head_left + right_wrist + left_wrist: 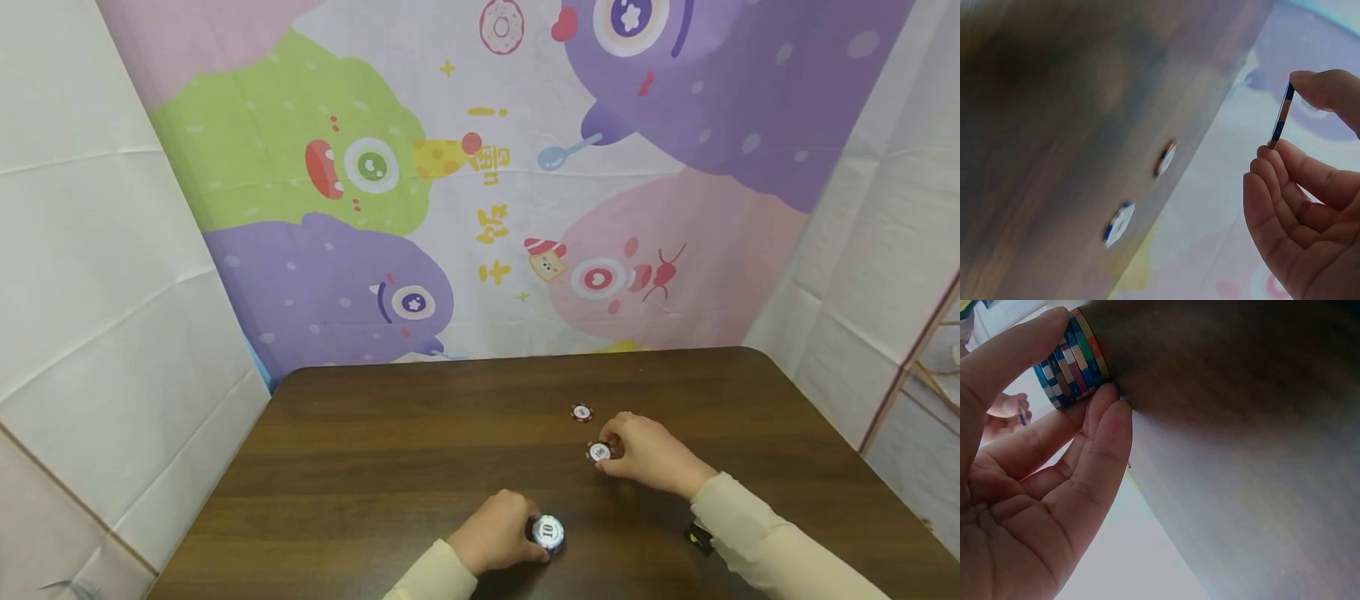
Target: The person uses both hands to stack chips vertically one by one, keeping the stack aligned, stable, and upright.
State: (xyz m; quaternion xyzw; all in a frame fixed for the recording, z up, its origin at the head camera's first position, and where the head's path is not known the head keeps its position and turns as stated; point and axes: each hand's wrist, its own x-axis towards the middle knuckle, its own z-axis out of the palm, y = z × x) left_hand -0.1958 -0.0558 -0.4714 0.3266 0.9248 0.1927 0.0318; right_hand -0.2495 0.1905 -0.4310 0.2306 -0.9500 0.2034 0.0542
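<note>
My left hand (495,532) grips a short stack of poker chips (548,532), its top chip marked 10. In the left wrist view the stack (1074,362) shows blue, white, green and red edges between thumb and fingers. Farther forward and to the right, my right hand (647,450) pinches a single poker chip (599,452) with a white centre. That held chip (1282,115) appears edge-on in the right wrist view, clear of the table. Two more chips lie flat there, one nearer the table edge (1165,159) and a blue-edged one (1119,224).
Brown wood-grain table (360,450) under both hands. One loose chip (582,412) lies toward its far side. A small black and yellow-green item (698,537) shows beside the right sleeve. A cartoon-printed cloth (510,317) hangs behind the table, with pale sheets at both sides.
</note>
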